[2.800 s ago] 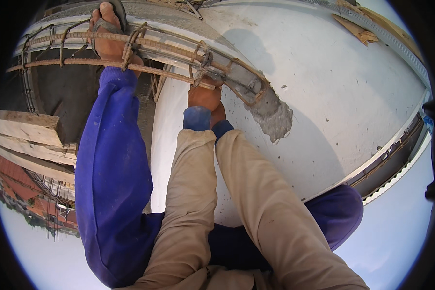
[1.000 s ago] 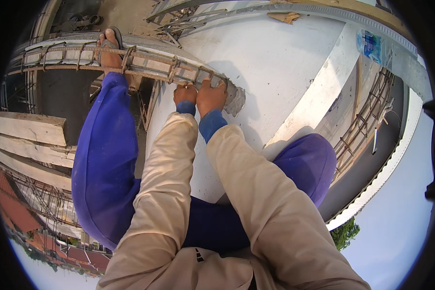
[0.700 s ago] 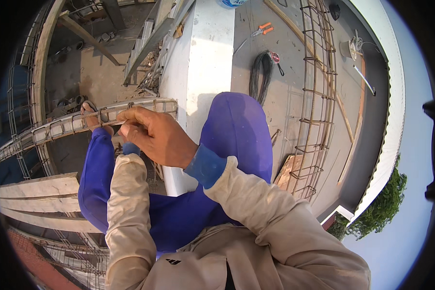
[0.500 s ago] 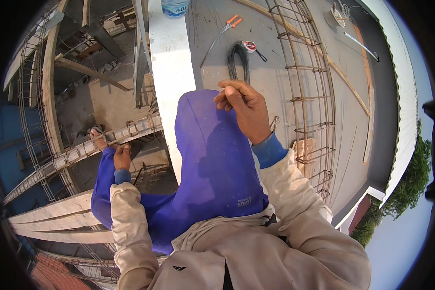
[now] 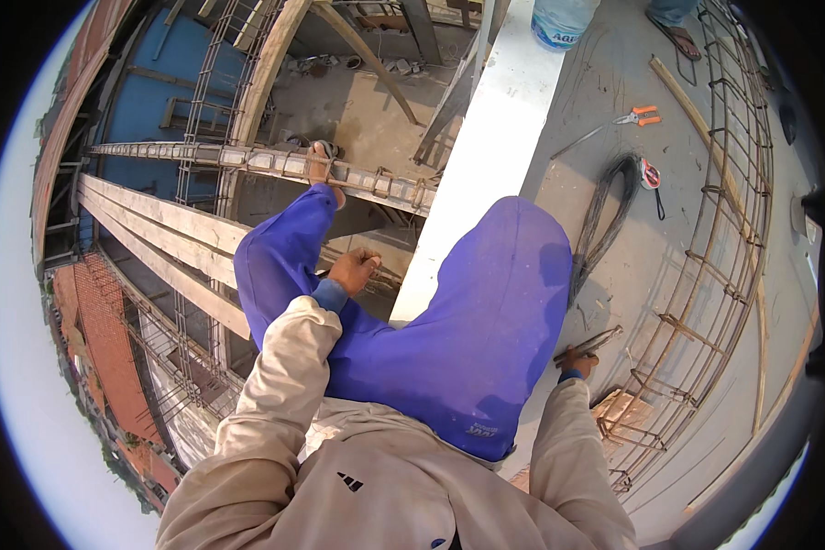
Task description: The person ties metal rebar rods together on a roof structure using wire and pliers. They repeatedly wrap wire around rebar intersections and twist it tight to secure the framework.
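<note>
My right hand (image 5: 579,362) is down on the grey slab beside my thigh, its fingers closed around a dark metal tool that looks like pincers (image 5: 603,341). My left hand (image 5: 356,269) is above the gap beside my left leg, fingers curled; what they hold, if anything, is hidden. Past my right knee lie a bundle of dark tie wire (image 5: 607,220), a red and white tape measure (image 5: 649,173) with a black strap, and orange-handled cutters (image 5: 640,116). I sit astride a white beam (image 5: 486,137), in purple trousers.
My bare foot (image 5: 321,170) rests on a narrow beam (image 5: 376,183) over a drop. Long planks (image 5: 165,215) lie at left, a rebar cage (image 5: 720,247) at right. A clear plastic container (image 5: 559,23) stands on the white beam. Another person's sandalled foot (image 5: 676,38) is far right.
My right hand has dropped from above my knee to the slab and taken hold of the pincers. The view has swung to the right. My left hand stays near my left leg.
</note>
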Demonstrator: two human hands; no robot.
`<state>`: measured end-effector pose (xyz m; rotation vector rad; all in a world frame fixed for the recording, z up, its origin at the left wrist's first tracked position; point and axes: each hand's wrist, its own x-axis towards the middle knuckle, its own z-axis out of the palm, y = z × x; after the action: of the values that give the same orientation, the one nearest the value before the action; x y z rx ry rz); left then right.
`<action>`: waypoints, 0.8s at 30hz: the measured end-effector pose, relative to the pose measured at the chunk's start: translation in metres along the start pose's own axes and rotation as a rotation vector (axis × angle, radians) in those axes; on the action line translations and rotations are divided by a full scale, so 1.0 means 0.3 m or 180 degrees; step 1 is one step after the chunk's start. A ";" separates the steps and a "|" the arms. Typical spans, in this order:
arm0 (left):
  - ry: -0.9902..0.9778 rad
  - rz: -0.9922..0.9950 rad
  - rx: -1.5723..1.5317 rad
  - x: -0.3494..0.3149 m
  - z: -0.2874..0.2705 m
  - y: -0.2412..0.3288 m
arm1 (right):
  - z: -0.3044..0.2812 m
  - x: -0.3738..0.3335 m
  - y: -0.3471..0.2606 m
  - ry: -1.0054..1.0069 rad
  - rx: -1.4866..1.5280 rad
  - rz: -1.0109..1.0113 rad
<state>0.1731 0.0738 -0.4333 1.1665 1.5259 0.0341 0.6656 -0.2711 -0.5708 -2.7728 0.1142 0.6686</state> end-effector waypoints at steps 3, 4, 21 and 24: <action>0.0173 -0.0034 0.0024 0.052 0.031 0.000 | -0.055 -0.007 -0.057 -0.0794 0.0038 0.0665; 0.0196 -0.0070 0.0058 0.072 0.048 -0.007 | -0.074 -0.016 -0.088 -0.0981 0.0263 0.0813; 0.0078 -0.1825 -0.4312 0.538 0.264 0.051 | -0.269 -0.920 -1.717 -0.1729 -0.2019 -0.4466; 0.0131 -0.2042 -0.5139 0.597 0.263 0.073 | 0.130 -1.089 -1.885 -0.1841 -0.3781 -0.5380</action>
<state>0.2743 0.1603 -0.5785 -0.5958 1.2413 0.7056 0.4386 0.2842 -0.3097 -1.8569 -2.9373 0.9582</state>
